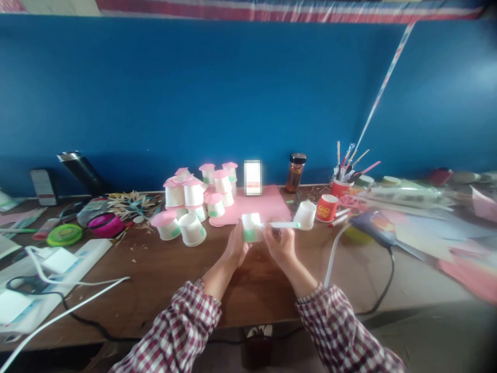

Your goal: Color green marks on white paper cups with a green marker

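Observation:
My left hand [235, 244] is closed round a white paper cup [251, 224] with a green patch low on its side. In my right hand [281, 242] is a white marker [285, 225] with a pale green end, held level; its left tip is close to the cup, and I cannot tell if they touch. Behind both hands lies a pink paper sheet [267, 204]. To the left stand several upturned paper cups [193, 194] with pink paper tops, some stacked. Two more white cups, one on the left [191, 231] and one on the right [306, 215], have no pink top.
A red paper cup [326, 208], a jar of dark liquid [295, 173] and a cup of pens [341, 187] stand right. A glue gun [370, 228] trails a cable. Left are a power strip [95, 254], a tape roll [105, 224] and wooden sticks [134, 204].

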Demonstrator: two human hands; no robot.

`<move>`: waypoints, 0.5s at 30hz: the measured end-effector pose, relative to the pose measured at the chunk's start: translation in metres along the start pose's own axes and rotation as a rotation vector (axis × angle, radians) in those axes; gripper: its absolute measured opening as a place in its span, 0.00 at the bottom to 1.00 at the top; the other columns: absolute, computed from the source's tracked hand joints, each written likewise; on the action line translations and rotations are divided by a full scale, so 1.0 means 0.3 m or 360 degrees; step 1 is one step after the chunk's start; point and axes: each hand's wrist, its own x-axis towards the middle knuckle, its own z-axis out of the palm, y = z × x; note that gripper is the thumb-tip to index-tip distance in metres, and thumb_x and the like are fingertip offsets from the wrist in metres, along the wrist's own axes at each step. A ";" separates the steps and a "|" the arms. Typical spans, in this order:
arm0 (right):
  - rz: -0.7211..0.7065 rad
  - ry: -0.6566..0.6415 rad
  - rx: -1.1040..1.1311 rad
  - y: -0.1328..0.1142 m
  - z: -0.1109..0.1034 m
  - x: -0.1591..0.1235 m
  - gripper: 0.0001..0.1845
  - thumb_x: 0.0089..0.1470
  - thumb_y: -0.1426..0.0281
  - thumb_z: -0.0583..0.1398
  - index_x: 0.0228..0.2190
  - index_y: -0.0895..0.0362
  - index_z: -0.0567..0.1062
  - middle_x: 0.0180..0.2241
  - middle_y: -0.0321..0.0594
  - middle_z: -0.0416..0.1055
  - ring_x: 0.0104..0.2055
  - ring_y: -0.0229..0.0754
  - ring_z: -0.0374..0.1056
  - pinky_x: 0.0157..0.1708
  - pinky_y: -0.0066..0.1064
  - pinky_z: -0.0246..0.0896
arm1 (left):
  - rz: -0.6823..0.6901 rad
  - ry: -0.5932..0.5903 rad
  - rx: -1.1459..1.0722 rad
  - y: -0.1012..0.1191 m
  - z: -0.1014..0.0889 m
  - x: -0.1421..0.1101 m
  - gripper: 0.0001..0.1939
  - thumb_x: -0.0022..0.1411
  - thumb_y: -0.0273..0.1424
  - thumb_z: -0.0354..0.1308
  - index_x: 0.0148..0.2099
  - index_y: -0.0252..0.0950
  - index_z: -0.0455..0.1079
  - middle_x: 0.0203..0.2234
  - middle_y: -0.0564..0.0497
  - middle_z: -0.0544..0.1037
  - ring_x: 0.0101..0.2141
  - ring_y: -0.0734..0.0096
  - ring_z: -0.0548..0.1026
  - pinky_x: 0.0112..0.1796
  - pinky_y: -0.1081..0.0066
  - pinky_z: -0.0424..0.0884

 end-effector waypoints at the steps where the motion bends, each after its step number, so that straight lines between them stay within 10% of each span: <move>1: -0.0002 -0.0005 0.0004 -0.001 0.001 -0.001 0.09 0.51 0.67 0.56 0.22 0.58 0.69 0.17 0.32 0.65 0.17 0.31 0.58 0.17 0.22 0.56 | 0.0002 -0.0001 -0.0004 0.001 0.000 0.000 0.25 0.56 0.51 0.53 0.46 0.36 0.70 0.39 0.45 0.77 0.45 0.58 0.72 0.45 0.60 0.66; 15: -0.0034 -0.0001 -0.0045 0.004 0.003 -0.003 0.11 0.52 0.66 0.56 0.22 0.58 0.69 0.18 0.33 0.66 0.17 0.32 0.59 0.17 0.22 0.56 | 0.0006 0.0010 0.0040 -0.008 -0.007 0.005 0.25 0.57 0.51 0.52 0.45 0.36 0.69 0.39 0.45 0.77 0.44 0.59 0.72 0.44 0.61 0.66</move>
